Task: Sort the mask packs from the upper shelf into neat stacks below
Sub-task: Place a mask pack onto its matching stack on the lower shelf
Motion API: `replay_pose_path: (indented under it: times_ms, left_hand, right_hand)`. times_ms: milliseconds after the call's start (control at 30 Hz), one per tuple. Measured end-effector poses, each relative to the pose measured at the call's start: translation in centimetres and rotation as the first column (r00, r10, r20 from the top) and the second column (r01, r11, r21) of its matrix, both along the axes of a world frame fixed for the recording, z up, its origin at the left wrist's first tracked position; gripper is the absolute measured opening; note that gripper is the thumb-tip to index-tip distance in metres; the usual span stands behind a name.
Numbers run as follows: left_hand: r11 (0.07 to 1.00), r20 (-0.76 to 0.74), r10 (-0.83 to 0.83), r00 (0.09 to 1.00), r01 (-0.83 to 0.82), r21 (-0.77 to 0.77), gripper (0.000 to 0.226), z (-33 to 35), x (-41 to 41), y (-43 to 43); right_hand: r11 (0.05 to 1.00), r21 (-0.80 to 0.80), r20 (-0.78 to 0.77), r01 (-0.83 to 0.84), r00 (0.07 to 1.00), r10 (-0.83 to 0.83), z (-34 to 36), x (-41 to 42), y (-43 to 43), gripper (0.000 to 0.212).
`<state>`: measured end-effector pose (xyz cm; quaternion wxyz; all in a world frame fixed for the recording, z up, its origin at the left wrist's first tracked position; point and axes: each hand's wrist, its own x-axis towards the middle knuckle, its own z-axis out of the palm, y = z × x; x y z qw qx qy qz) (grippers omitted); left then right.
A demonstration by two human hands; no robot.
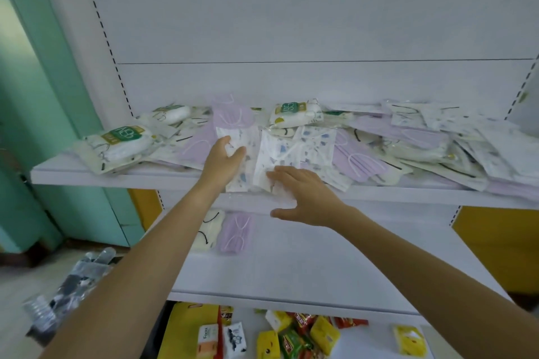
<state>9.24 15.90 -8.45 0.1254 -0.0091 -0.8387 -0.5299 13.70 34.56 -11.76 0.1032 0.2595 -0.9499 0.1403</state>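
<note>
Plainly early days: most of the mask packs (pixel 408 143) heaped loose on the upper shelf (pixel 116 176), overlapping every which way, several poking past the front lip. Below, on the lower shelf (pixel 306 268), only a cream stack (pixel 208 230) and a purple stack (pixel 236 232), side by side.

Left grip (pixel 224 160): curled on the left speckled pack (pixel 243 172), thumb laid over its face, seemingly pinching it, with the fingertips hard to make out. Right grip (pixel 303 195): fingers nearly straight and spread, pressing flat on the right speckled pack (pixel 277 154) just beside the first, thumb hanging below the shelf edge, holding nothing.

Probably picking out the speckled kind for a third stack.

Dangers from here:

- Slick film on slick film. Dragging either pack forward likely to tow the purple and cream ones beneath over the lip, down onto the lower shelf or further, among the snack packets (pixel 294 335) at the bottom.
- Flat pressure alone, without a curl, apt to let the right pack skid off the edge rather than lift.
- Lifting two at once liable to fan them out and spoil a square stack.
- Setting down close to the purple stack apt to nudge it crooked or mix the kinds.

Better to lift straight up, one kind at a time.
</note>
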Motion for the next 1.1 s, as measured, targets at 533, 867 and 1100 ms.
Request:
replay_pose_path:
  times_ms: [533, 867, 1100]
  left_hand:
    - [0.991, 0.024, -0.125, 0.992, 0.126, -0.042, 0.060, 0.2, -0.9, -1.8]
    - [0.989, 0.007, -0.094, 0.996, 0.094, -0.111, 0.045, 0.4, -0.8, -1.1]
    - [0.990, 0.069, -0.127, 0.990, 0.122, 0.066, 0.037, 0.8, -1.1, 0.4]
  right_hand:
    - [0.943, -0.332, 0.022, -0.030, 0.999, 0.040, 0.6, -1.2, -2.0, 0.049]
    - [0.839, -0.047, -0.101, 0.542, 0.833, -0.544, 1.6, -3.7, 1.4, 0.033]
    - [0.875, -0.468, -0.171, 0.124, 0.959, -0.227, 1.0, -1.0, -1.5, 0.026]
